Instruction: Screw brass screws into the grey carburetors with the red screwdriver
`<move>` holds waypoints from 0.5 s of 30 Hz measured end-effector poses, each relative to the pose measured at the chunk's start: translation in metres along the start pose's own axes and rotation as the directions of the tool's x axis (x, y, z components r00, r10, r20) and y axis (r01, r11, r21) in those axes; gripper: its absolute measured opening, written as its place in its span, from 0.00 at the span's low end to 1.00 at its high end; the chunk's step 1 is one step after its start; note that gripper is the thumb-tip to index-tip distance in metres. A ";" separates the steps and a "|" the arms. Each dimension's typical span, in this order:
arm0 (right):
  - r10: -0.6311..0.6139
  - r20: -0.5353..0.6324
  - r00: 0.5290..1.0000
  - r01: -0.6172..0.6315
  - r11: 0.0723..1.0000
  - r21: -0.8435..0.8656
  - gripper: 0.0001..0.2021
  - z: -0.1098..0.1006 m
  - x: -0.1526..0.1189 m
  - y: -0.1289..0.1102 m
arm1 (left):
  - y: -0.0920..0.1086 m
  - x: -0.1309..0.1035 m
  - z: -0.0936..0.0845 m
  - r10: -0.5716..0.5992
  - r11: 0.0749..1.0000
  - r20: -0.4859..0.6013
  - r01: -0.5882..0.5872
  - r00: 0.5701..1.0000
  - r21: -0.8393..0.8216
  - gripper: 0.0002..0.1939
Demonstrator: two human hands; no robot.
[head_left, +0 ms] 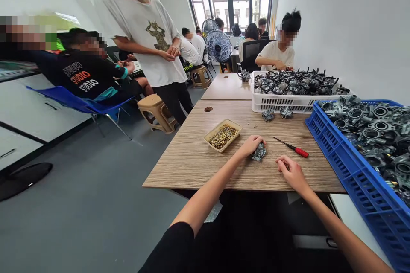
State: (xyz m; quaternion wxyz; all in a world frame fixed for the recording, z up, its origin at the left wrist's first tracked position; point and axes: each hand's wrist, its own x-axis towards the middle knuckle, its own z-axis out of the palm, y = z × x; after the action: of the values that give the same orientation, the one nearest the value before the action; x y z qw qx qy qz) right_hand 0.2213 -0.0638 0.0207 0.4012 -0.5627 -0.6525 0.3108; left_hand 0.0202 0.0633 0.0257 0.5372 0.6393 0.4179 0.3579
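Observation:
My left hand (252, 145) is wrapped round a small grey metal carburetor-like part (259, 153) on the wooden table (192, 162). To its right, my right hand (290, 171) hovers at the table's front with fingers curled together; whether something small is between them is hidden. Beyond my right hand lies a screwdriver (300, 151) with a red handle, its dark shaft pointing up and left. A beige tray (238, 135) full of small brass-coloured pieces sits left of my left hand. Two similar metal parts (268, 114) rest farther back, by the white crate.
A blue crate (347, 153) heaped with metal parts stands at the right. Behind it is a full white crate (265, 103). One person (276, 53) sits at the far table end; another (156, 47) stands left of the table near a stool (155, 108).

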 end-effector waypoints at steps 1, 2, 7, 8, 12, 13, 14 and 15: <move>0.001 -0.001 1.000 -0.001 1.000 0.004 0.17 0.000 0.000 0.000 | 0.000 0.001 -0.001 0.004 1.000 0.005 -0.004 1.000 0.016 0.16; 0.002 -0.001 1.000 -0.002 1.000 0.009 0.17 0.001 0.000 -0.001 | 0.001 0.000 -0.001 0.009 0.999 0.011 -0.009 1.000 0.031 0.16; 0.000 -0.001 1.000 0.000 1.000 0.029 0.16 0.002 -0.003 -0.003 | 0.004 -0.004 -0.008 0.035 0.993 0.027 -0.038 0.999 0.112 0.20; 0.001 -0.003 1.000 -0.001 0.999 0.034 0.15 0.003 -0.003 -0.003 | 0.005 -0.004 -0.010 0.044 0.989 0.006 -0.045 0.999 0.139 0.20; -0.004 -0.014 1.000 0.004 1.000 0.031 0.15 0.006 -0.004 -0.001 | 0.013 -0.005 -0.019 0.138 0.952 -0.096 -0.105 0.986 0.287 0.20; -0.009 -0.020 1.000 0.010 1.000 0.028 0.15 0.006 -0.004 -0.001 | 0.016 -0.005 -0.022 0.168 0.935 -0.100 -0.127 0.981 0.332 0.20; -0.014 -0.023 1.000 0.014 1.000 0.028 0.15 0.007 -0.004 0.000 | 0.020 -0.005 -0.026 0.199 0.913 -0.097 -0.149 0.975 0.380 0.18; -0.016 -0.022 1.000 0.016 0.999 0.029 0.15 0.007 -0.004 0.001 | 0.024 -0.005 -0.031 0.230 0.887 -0.093 -0.169 0.969 0.429 0.17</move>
State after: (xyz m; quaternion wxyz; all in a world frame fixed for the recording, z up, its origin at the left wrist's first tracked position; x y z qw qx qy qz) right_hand 0.2156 -0.0675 0.0154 0.4191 -0.5548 -0.6480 0.3110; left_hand -0.0066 0.0693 0.0541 0.3174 0.7520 0.4536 0.3578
